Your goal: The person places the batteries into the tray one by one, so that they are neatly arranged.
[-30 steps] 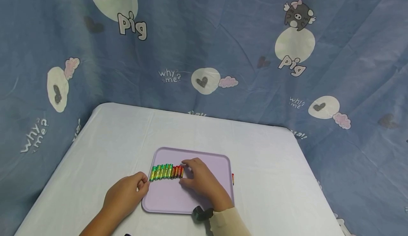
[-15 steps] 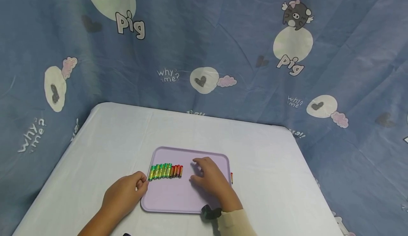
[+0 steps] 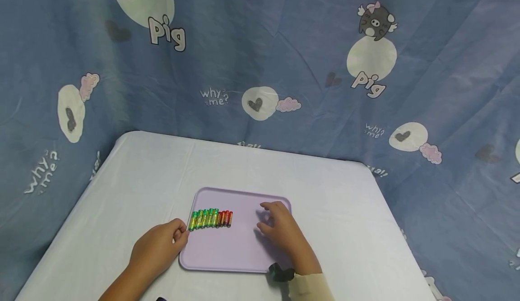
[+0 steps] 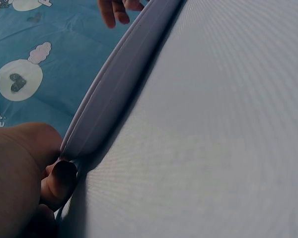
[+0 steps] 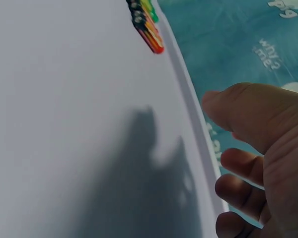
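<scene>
A row of green batteries [image 3: 204, 219] and red batteries [image 3: 225, 219] lies side by side on the lilac tray [image 3: 227, 256], starting at its left edge. My left hand [image 3: 158, 247] pinches the tray's left rim, thumb and curled finger meeting at the edge in the left wrist view. Over the tray's right part hovers my right hand [image 3: 282, 226], thumb and fingers spread apart with nothing between them. In the right wrist view that hand's shadow falls on the tray, and the red ends of the batteries [image 5: 151, 37] show near the far rim.
A white cloth covers the table [image 3: 345, 229] around the tray. Behind it hangs a blue printed curtain [image 3: 195, 66]. A black wrist-worn device [image 3: 281, 273] sits by the right wrist, above the tray's near edge.
My right hand has drawn away from the red end of the battery row and moved right, now covering the spot where a red battery showed beside the tray. The left hand stays put.
</scene>
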`<action>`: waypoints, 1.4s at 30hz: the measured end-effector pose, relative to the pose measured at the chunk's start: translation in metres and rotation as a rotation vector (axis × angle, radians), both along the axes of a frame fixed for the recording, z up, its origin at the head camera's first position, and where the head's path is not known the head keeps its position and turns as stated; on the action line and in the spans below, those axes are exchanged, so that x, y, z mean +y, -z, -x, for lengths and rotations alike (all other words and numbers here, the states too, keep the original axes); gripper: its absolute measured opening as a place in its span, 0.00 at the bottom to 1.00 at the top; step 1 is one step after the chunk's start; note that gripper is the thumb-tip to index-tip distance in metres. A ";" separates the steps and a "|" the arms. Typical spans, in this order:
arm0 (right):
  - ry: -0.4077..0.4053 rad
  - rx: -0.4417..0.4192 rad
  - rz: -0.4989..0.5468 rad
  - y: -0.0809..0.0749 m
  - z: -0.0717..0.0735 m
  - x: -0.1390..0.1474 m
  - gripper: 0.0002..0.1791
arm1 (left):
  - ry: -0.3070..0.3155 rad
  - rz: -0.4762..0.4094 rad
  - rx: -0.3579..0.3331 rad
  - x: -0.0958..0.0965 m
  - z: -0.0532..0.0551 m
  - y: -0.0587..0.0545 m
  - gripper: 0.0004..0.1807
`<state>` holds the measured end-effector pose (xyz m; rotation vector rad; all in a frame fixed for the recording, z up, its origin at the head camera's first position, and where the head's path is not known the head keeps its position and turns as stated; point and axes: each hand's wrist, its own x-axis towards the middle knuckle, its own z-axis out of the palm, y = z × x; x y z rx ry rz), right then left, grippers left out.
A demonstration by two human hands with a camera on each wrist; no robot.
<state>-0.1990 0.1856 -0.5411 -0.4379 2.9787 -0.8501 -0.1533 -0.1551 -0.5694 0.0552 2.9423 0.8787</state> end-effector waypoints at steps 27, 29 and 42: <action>0.191 -0.037 0.013 -0.006 -0.014 0.072 0.30 | 0.004 0.012 0.004 0.000 -0.001 -0.002 0.05; 0.190 -0.044 0.012 -0.004 -0.015 0.078 0.30 | 0.004 0.010 0.006 0.000 -0.001 -0.002 0.05; 0.170 -0.160 -0.011 0.008 -0.024 0.095 0.37 | 0.001 0.015 0.002 0.001 -0.001 -0.002 0.06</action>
